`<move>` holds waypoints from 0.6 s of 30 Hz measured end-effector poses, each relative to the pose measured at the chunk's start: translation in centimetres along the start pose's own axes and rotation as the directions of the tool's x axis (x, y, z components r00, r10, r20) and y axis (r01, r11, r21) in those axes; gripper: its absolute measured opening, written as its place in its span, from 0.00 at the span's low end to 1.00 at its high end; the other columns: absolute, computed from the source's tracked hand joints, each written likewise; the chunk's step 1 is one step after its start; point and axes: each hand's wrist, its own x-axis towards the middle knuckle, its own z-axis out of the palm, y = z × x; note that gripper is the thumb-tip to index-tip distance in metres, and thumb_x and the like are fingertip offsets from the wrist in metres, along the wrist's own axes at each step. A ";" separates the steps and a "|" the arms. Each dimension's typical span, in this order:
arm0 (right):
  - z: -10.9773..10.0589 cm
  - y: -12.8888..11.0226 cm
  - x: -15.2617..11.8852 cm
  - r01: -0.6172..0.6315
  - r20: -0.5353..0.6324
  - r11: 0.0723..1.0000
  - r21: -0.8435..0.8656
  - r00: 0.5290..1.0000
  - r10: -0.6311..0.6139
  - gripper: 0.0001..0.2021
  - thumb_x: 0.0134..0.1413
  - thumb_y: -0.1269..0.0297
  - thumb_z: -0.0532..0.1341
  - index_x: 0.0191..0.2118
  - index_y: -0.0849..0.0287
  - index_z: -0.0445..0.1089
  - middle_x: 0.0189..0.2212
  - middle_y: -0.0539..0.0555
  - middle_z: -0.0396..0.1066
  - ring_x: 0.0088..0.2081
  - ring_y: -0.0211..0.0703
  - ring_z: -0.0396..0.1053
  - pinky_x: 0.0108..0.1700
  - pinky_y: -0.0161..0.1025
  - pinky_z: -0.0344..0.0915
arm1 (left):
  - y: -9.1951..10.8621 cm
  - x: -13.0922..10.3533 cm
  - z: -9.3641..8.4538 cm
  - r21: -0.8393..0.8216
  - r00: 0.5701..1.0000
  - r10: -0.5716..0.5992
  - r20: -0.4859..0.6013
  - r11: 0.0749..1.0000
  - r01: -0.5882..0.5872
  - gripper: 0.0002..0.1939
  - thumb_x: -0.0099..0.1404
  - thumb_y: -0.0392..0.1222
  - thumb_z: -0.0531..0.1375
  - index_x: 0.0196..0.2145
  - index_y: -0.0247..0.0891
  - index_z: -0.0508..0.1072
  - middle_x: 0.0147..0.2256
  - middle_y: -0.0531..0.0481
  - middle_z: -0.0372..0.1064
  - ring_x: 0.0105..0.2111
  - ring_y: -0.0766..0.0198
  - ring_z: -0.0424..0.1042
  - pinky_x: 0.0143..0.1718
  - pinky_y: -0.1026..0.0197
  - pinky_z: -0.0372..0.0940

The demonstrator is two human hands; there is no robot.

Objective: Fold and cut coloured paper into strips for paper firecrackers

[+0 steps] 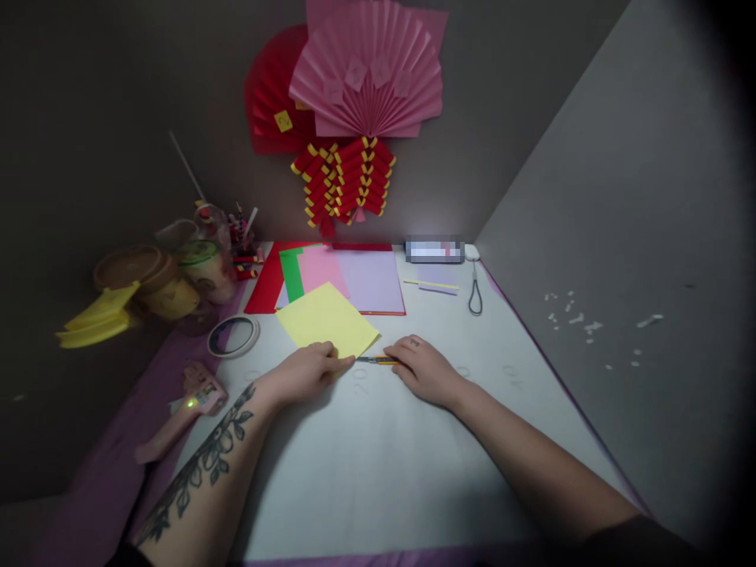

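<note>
Forearms [525, 449] foremost, left hand [305, 372] presses paper [328, 319], right hand [425, 372] grips cutter [378, 360]; holder [246, 240] contains pens [239, 214].

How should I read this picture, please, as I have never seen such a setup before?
There is no machine here: a person works with two bare hands, and the only picture comes from a camera worn on their head, looking forward and down.

The left hand rests at the near edge of a yellow sheet. The right hand holds a slim utility knife, its tip pointing towards the left index finger.

On the white tabletop, coloured papers lie behind the yellow sheet. To the left are a roll of tape and a pink device with a green light. A pink paper fan hangs on the wall ahead.
</note>
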 end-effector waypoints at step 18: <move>-0.7 -1.6 -0.7 -0.065 0.083 0.997 -0.047 0.994 0.069 0.10 0.60 0.73 0.55 0.44 0.60 0.70 0.38 0.57 0.68 0.42 0.46 0.65 0.46 0.45 0.66 | 0.0 0.0 0.0 -0.034 0.999 -0.033 0.008 0.999 0.033 0.30 0.59 0.29 0.52 0.58 0.50 0.65 0.36 0.49 0.64 0.37 0.60 0.64 0.36 0.63 0.57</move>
